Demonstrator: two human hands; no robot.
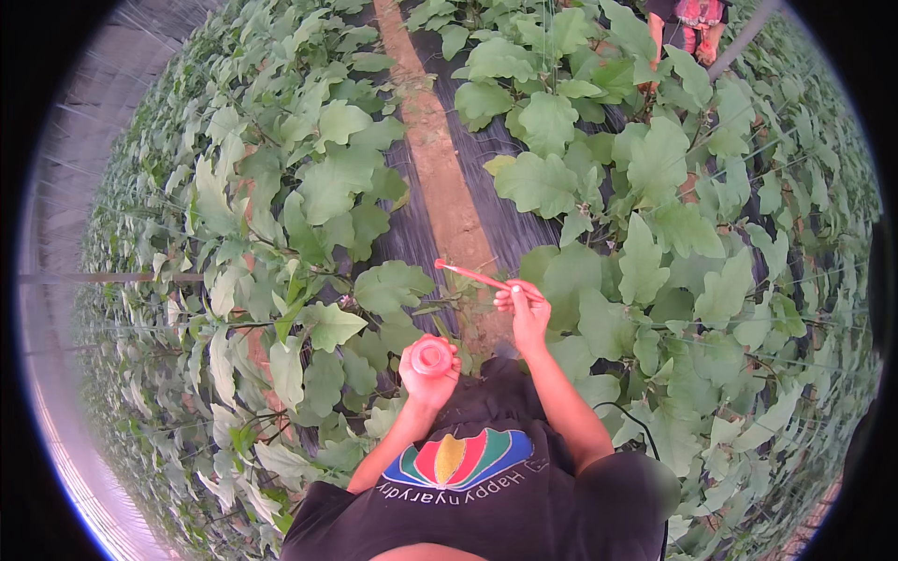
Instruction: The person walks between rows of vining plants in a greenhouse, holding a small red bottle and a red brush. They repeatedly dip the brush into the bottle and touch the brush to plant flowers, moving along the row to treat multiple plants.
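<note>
My left hand [426, 390] is closed around a small reddish bottle [431, 356], held upright with its round mouth facing up. What is inside the bottle cannot be made out clearly. In my right hand [530, 319] is a thin red stick-like brush [480, 277], pinched between thumb and fingers. Its red tip points up and left, above the path and apart from the bottle. Eggplant leaves [393, 286] spread just beyond my left hand, and more broad leaves [582, 280] stand to the right of my right hand. Small purplish flowers [345, 300] show among the foliage on the left.
A bare soil path [442, 168] runs ahead between strips of black plastic mulch [519, 231]. Dense eggplant rows flank both sides, with thin support strings among them. Another person [691, 31] is at the upper right, near a slanted pole [744, 38]. A black cable [645, 428] hangs by my right arm.
</note>
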